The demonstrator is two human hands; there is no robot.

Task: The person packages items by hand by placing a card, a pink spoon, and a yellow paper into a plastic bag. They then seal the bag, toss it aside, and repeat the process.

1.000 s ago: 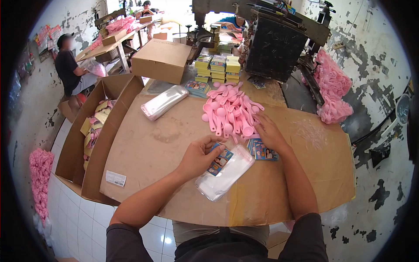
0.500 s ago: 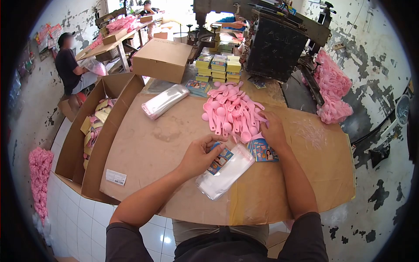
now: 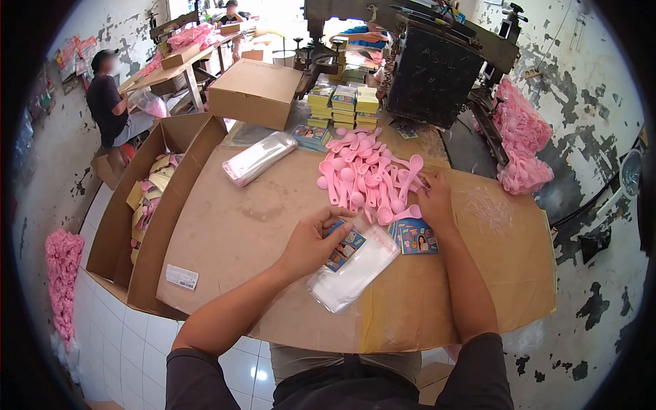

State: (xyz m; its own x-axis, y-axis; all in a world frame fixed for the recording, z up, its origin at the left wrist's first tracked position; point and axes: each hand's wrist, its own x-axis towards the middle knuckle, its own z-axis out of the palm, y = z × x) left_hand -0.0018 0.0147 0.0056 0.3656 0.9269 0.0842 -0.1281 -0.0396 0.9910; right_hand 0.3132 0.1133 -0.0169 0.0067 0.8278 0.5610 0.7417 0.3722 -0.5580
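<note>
In the head view my left hand pinches a small blue printed card over a stack of clear plastic bags. My right hand is closed on a pink spoon at the right side of a heap of pink spoons; the spoon's bowl points away from me. One more loose spoon lies just below that hand. Several blue printed cards lie fanned beside the bags, close to my right wrist.
A second bundle of clear bags lies left of the heap. Behind stand card stacks, a closed carton and a black machine. An open carton borders the table's left side. Another person sits at far left.
My right hand has risen slightly from the heap's edge, and a pink spoon now shows upright in its fingers. My left hand stays with the card over the bags.
</note>
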